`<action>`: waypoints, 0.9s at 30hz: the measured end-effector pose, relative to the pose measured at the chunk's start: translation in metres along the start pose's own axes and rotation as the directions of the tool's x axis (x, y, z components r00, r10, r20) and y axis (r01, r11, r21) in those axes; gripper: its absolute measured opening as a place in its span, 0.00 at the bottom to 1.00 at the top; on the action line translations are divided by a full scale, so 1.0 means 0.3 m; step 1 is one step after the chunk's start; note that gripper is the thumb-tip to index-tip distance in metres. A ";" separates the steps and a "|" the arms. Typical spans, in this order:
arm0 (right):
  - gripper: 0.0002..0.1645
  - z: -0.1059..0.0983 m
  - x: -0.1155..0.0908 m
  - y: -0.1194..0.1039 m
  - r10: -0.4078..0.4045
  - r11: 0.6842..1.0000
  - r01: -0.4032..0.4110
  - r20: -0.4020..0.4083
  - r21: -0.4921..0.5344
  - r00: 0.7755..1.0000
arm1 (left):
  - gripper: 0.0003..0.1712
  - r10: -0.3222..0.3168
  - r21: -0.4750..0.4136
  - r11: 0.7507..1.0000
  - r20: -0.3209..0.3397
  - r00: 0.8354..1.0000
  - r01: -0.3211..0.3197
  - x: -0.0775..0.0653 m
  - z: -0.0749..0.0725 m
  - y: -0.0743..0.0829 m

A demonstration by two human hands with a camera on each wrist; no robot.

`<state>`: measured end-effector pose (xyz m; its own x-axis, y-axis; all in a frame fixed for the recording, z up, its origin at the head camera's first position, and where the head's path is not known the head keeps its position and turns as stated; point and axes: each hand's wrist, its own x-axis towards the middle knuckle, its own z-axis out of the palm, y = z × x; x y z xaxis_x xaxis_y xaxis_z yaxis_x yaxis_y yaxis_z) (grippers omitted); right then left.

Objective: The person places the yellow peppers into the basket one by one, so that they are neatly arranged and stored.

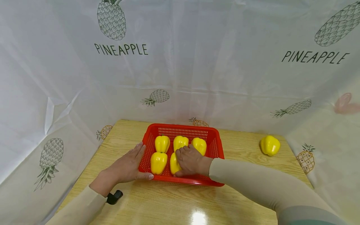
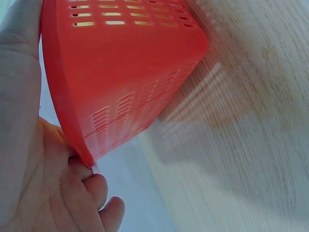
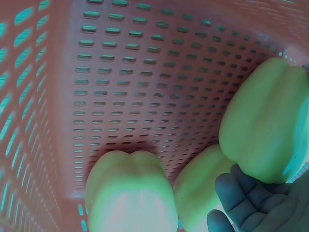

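A red plastic basket [image 1: 182, 126] holds several yellow bell peppers in two rows. My left hand [image 1: 127, 165] grips its front left corner, with the thumb along the front rim and the fingers against the left side. From the left wrist view, fingers [image 2: 99, 191] meet the basket rim [image 2: 67, 92]. Inside the basket, my right hand [image 1: 189, 159] has its curled fingers on a front-row yellow bell pepper [image 1: 174, 164], partly covering it. In the right wrist view, those fingers [image 3: 236, 198] touch the underside of a bell pepper [image 3: 265, 121]; another bell pepper [image 3: 133, 193] sits to the left.
A single yellow bell pepper [image 1: 270, 145] lies on the wooden table [image 1: 242, 145], right of the basket. White sheeting [image 1: 180, 72] printed with pineapples surrounds the back and sides. A dark wrist device [image 1: 114, 197] is on my left wrist.
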<state>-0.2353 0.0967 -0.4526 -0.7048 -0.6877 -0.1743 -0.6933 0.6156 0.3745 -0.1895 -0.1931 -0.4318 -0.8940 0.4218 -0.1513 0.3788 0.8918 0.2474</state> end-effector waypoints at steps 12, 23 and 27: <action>0.53 -0.002 -0.006 0.003 0.013 1.000 -0.013 0.005 0.013 1.000 | 0.79 -0.001 -0.004 1.000 0.000 1.000 0.001 0.002 -0.002 0.002; 0.57 -0.021 -0.008 0.026 0.033 0.998 -0.033 -0.010 0.055 0.999 | 0.78 -0.002 -0.003 1.000 -0.003 1.000 0.002 -0.001 -0.005 0.005; 0.58 -0.036 -0.010 0.046 0.041 0.998 -0.041 -0.013 0.052 0.999 | 0.78 0.000 -0.004 1.000 -0.006 1.000 0.000 -0.003 -0.004 0.003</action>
<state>-0.2410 0.1031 -0.4372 -0.7309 -0.6665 -0.1468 -0.6710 0.6623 0.3334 -0.1887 -0.1929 -0.4304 -0.8952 0.4210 -0.1459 0.3781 0.8911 0.2511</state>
